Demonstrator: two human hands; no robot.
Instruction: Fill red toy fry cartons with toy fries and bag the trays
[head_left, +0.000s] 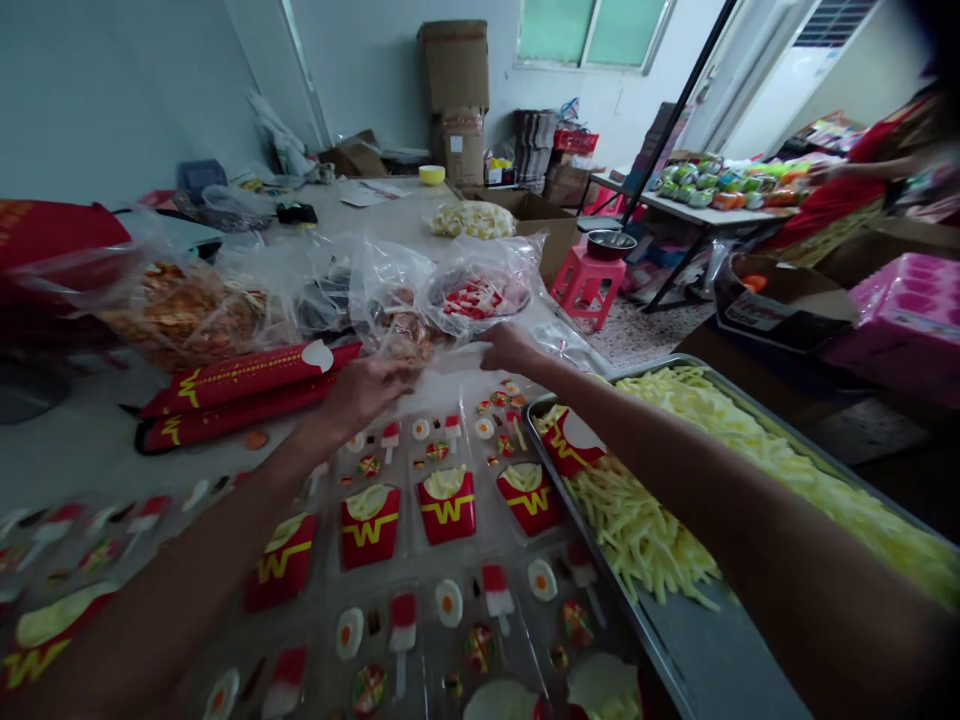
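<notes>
My left hand is closed at the far end of the rows of trays, its fingers pinching one side of a translucent plastic piece. Opposite it, my right hand is closed on the other side; blur hides the exact grip. Below them lie clear blister trays with toy fried eggs, red-and-white popsicles and red fry boxes marked with a yellow W. Under my right forearm, a metal tray holds toy fries and another red fry box.
Beyond my hands stand clear bags of brown pieces and of red-and-white pieces. Flat red packs lie at left. Right of the table are a pink stool with a metal bowl, cartons, and a person in red.
</notes>
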